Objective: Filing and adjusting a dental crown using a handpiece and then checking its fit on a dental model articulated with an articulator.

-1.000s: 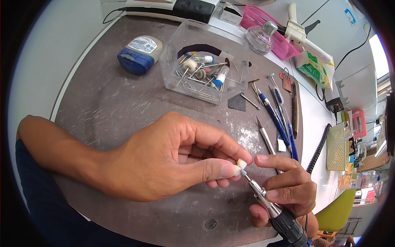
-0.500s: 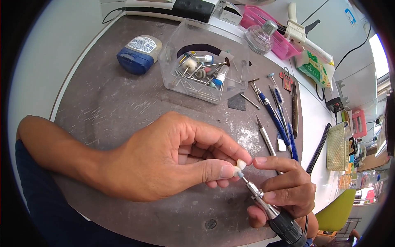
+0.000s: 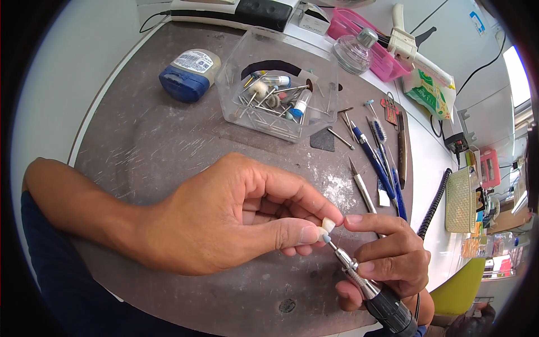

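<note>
Between the thumb and index finger of my left hand (image 3: 224, 219) is a small off-white dental crown piece (image 3: 328, 224), tooth-shaped and partly covered by the fingertips. My right hand (image 3: 390, 253) grips a rotary handpiece (image 3: 362, 282) with a silver nose and a black body. Its pale blue pointed bur (image 3: 327, 238) touches, or nearly touches, the crown piece beside my left thumb. The right index finger reaches out to the left index fingertip. White powder (image 3: 340, 190) lies on the brown work mat (image 3: 168, 135) just beyond the hands.
A clear plastic box (image 3: 236, 115) of burs and polishing wheels stands beyond my hands, with a blue-capped bottle (image 3: 188, 76) to its left. On the right lie a craft knife (image 3: 364, 185), a blue-handled tool (image 3: 373, 159) and brushes. Farther back are a glass jar (image 3: 355, 53) and a pink basket (image 3: 393, 66).
Both hands hold nearly the same pose. The bur tip and handpiece have shifted very slightly left. At the lower right edge, a dark shape in the background has come further into view.
</note>
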Demonstrator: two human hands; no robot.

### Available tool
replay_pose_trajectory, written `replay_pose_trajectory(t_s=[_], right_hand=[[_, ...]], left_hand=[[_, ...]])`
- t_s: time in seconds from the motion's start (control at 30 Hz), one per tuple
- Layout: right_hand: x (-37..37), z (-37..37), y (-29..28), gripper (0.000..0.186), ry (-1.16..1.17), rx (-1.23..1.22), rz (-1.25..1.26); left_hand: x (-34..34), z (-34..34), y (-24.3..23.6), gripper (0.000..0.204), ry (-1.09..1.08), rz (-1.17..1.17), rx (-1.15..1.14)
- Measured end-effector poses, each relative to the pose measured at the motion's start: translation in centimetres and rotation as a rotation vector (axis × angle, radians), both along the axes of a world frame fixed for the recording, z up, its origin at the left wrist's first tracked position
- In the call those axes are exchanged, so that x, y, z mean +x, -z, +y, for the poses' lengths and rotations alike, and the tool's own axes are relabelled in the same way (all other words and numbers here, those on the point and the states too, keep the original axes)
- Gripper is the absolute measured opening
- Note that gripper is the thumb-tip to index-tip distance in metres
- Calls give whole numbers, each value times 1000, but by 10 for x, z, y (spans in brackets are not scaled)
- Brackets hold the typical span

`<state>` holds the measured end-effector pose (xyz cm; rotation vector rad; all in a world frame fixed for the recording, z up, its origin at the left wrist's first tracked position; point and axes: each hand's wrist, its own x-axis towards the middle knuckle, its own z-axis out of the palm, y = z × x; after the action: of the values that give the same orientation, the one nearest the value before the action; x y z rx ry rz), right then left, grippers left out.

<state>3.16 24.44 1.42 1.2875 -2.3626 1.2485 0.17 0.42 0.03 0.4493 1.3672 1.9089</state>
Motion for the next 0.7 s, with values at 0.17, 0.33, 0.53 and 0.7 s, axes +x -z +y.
replay_pose_trajectory(t_s=[0.17, 0.33, 0.53, 0.7], right_hand=[[3, 0, 2, 42, 69, -55, -15], [3, 1, 1, 41, 95, -54, -37], [1, -1, 2, 41, 79, -42, -32], [4, -1, 1, 42, 82, -27, -22]], left_hand=[[0, 0, 0, 29, -6, 2, 5], [0, 0, 1, 28, -6, 23, 15], [0, 0, 1, 27, -10, 15, 11], [-1, 0, 0, 27, 0, 9, 16]])
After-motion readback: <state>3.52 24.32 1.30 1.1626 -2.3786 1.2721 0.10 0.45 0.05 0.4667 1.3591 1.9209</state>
